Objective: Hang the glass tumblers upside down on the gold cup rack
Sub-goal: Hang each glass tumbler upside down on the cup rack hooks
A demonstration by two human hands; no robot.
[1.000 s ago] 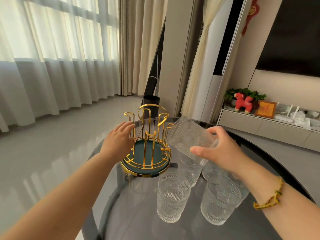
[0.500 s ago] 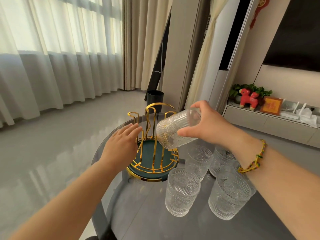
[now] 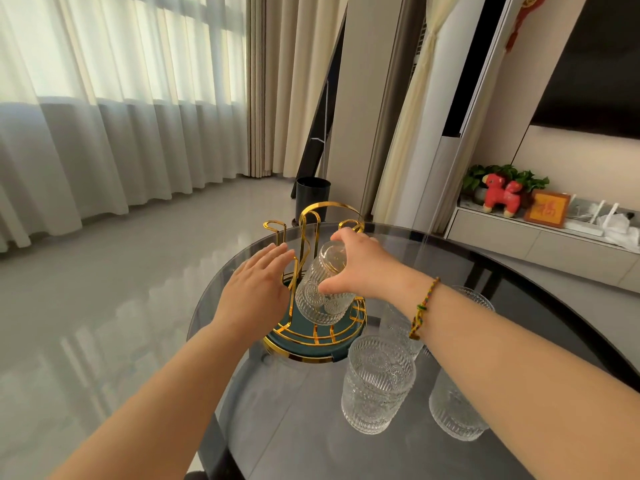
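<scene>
The gold cup rack (image 3: 313, 336) with a dark green base stands on the round dark glass table (image 3: 485, 268). My right hand (image 3: 360, 268) grips an embossed glass tumbler (image 3: 322, 296) by its bottom, mouth down, over the rack's front pegs. Whether a peg is inside the tumbler I cannot tell. My left hand (image 3: 256, 292) lies flat, fingers spread, against the rack's left side. Another tumbler (image 3: 377, 382) stands upright in front of the rack. More tumblers (image 3: 457, 410) stand to the right, partly hidden by my right forearm.
The table's left edge (image 3: 204, 327) drops to a glossy grey floor. A black bin (image 3: 312, 195) stands on the floor behind the rack. Curtains hang at the left; a low TV cabinet (image 3: 540, 237) with a red toy and a framed picture runs along the right wall.
My right hand turned the tumbler from sideways to mouth down and lowered it onto the rack. My left hand stayed at the rack's left side.
</scene>
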